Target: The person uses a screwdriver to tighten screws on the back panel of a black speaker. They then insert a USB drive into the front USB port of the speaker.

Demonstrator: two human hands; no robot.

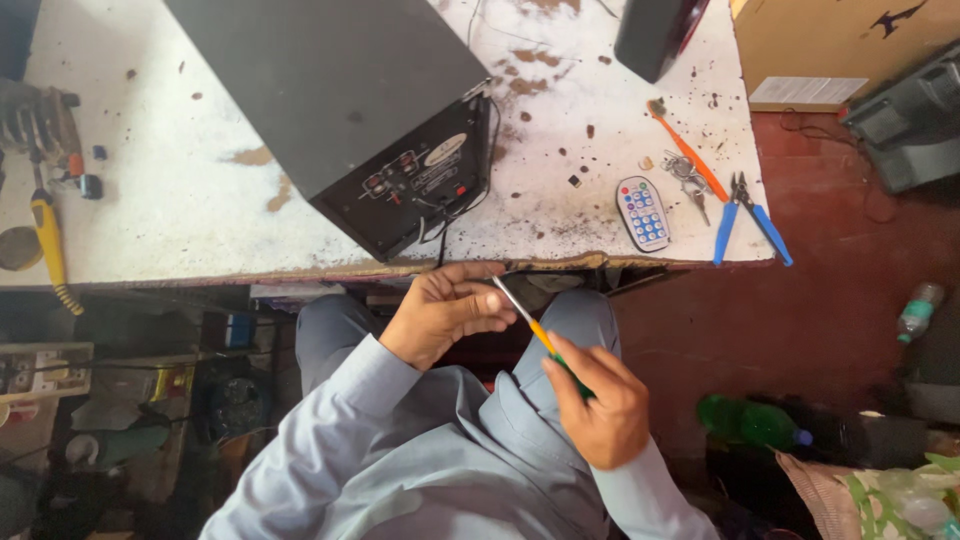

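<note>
Two hands work a screwdriver (pixel 540 335) over the lap, below the bench (pixel 180 200) edge: right hand (pixel 598 410) clamped on its handle, left hand (pixel 440 312) fingers pinched together at the tip. A slip could jab the left fingers. The stained white bench holds a black speaker box (pixel 350 100), remote (pixel 642 213) and blue pliers (pixel 745 220); red floor beside.

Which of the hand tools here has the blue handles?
The pliers lying at the white table's right edge, jaws pointing away. The screwdriver beside them is orange, the one in the hands yellow and green, the far-left tool yellow.
</note>
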